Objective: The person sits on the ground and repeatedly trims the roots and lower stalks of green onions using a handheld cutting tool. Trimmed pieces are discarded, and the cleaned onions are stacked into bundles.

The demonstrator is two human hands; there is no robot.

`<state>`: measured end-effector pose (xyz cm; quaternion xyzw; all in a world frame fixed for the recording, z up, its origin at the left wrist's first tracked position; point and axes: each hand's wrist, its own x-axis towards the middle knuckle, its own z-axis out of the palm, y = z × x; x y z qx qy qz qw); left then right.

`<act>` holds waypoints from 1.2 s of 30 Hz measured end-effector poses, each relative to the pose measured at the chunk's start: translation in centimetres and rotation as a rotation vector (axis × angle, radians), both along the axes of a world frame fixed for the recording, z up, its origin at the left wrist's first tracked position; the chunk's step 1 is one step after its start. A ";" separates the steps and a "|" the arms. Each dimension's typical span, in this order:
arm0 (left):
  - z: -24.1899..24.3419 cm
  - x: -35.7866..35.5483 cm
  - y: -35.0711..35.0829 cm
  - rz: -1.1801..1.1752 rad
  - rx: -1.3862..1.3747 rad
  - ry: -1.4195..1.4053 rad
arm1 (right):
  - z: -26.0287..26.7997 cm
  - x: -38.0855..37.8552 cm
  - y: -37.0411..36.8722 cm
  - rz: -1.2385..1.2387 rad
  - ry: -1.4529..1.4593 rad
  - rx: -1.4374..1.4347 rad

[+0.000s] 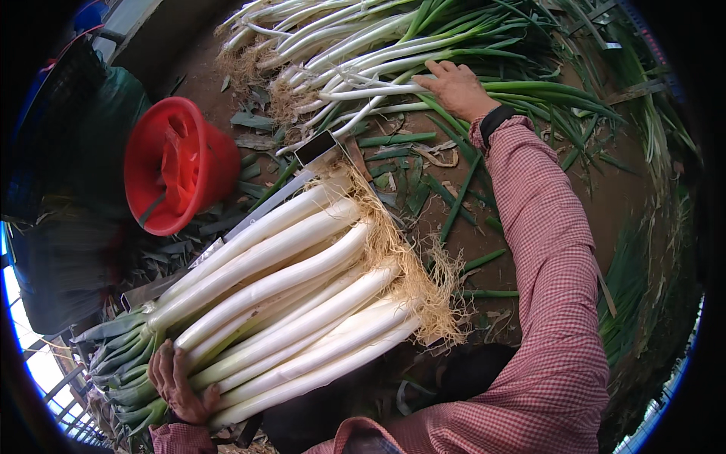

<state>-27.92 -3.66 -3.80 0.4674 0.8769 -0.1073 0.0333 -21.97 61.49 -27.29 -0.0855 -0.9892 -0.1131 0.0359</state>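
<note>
Thick peeled leeks or Welsh onions (289, 289) lie side by side on a metal frame (266, 201), white shafts together, roots to the upper right, trimmed green tops to the lower left. My left hand (180, 383) rests on them near the green end, fingers spread over the shafts; its grip is partly hidden. At the upper right my right hand (454, 88) reaches to a pile of unpeeled long onions (363, 57) on the ground. Its fingers touch a white stalk at the pile's near edge; whether they close on it is unclear.
A red plastic bucket (221, 162) with a red plastic bag (180, 164) inside stands left of the frame. Cut green leaves (417, 187) litter the brown ground. Dark crates (54, 130) and a green sack (122, 93) are at the left, more green leaves (624, 301) at the right.
</note>
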 end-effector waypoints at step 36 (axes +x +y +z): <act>0.2 0.0 0.7 -0.009 -0.017 -0.030 | -2.1 -4.0 -3.3 -0.351 0.546 -0.280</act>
